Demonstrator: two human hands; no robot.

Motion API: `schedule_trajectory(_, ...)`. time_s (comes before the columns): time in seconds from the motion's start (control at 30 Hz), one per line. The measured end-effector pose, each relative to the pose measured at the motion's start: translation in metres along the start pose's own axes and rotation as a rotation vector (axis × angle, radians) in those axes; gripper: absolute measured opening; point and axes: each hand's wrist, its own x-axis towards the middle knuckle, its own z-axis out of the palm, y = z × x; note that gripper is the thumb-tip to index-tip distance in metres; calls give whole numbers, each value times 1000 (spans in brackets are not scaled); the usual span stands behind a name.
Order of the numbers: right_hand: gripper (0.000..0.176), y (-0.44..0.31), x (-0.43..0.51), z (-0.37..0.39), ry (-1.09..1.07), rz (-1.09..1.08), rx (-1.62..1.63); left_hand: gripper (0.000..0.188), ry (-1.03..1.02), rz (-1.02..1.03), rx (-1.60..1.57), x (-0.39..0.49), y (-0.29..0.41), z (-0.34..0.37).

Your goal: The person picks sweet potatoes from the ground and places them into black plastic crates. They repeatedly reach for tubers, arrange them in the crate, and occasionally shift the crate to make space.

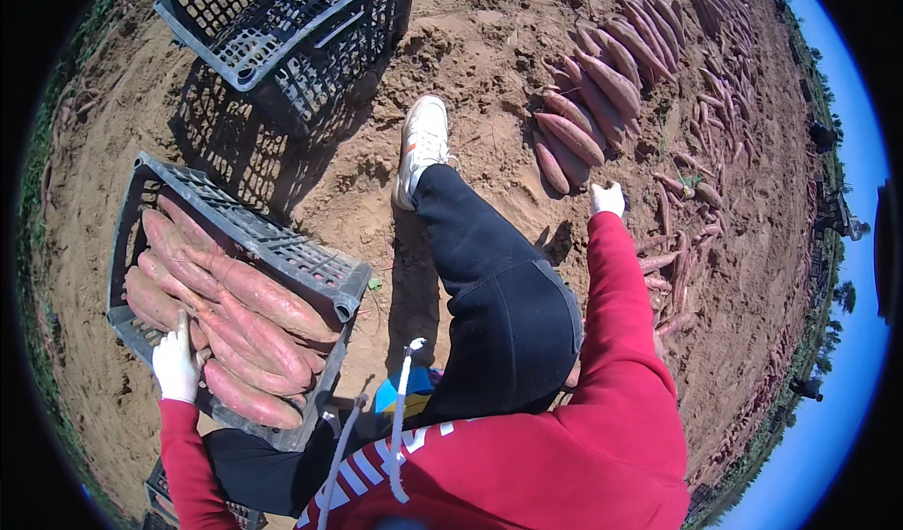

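Observation:
My left hand [176,364], in a white glove, rests at the near left side of a dark plastic crate [261,237]. Its index finger and thumb are spread over the large reddish sweet potatoes [247,332] lying in that crate, and it grips none of them. Off to the right, my white-gloved right hand [607,200] is just past the near end of a row of sweet potatoes [582,117] on the soil. Its fingers are curled, and whether anything is inside them is hidden. That row lies side by side, reaching away from me.
A second black slatted crate [303,43] stands beyond the filled one, with its shadow on the ground. My white shoe [423,142] is planted between crates and row. Thinner sweet potatoes [677,269] are scattered on the right. Part of another crate [166,495] shows at lower left.

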Motion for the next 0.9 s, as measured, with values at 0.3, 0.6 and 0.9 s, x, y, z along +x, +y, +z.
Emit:
schedule_trajectory(0.3, 85, -141, 7, -21, -169, -90, -258, 109, -111, -83, -118, -13, -1, -17)
schedule_trajectory(0.6, 59, -58, 31, -17, -469, 31, 620, 50, 472, 15, -399, -11, 99, -128)
schedule_trajectory(0.9, 59, -345, -182, -221, -1262, -734, 919, 43, 463, 247, -705, -70, 131, -93)
